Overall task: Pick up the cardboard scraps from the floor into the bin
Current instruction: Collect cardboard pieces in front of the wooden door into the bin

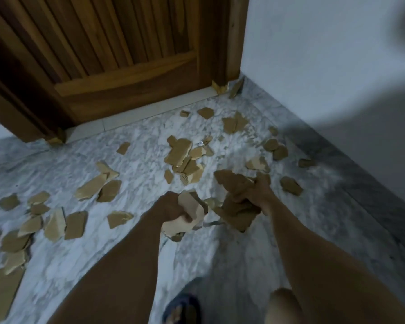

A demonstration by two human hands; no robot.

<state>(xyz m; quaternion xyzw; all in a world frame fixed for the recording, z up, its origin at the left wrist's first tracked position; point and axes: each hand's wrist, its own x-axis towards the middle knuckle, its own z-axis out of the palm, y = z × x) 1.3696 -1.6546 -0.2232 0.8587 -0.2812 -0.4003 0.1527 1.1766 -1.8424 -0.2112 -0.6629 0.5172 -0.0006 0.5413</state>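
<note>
Torn brown cardboard scraps lie scattered over the marble floor (136, 164). A dense pile of scraps (185, 160) sits mid-floor, and more scraps (56, 223) spread out to the left. My left hand (173, 208) is closed around a pale bundle of scraps (189, 216). My right hand (255, 192) grips a bigger bunch of brown scraps (234, 183), held just above the floor. No bin is in view.
A wooden door (117, 54) stands closed ahead, with small scraps at its right frame corner (220, 87). A white wall (325, 54) runs along the right side. My foot in a dark sandal (180, 309) and my knee (283, 305) are at the bottom.
</note>
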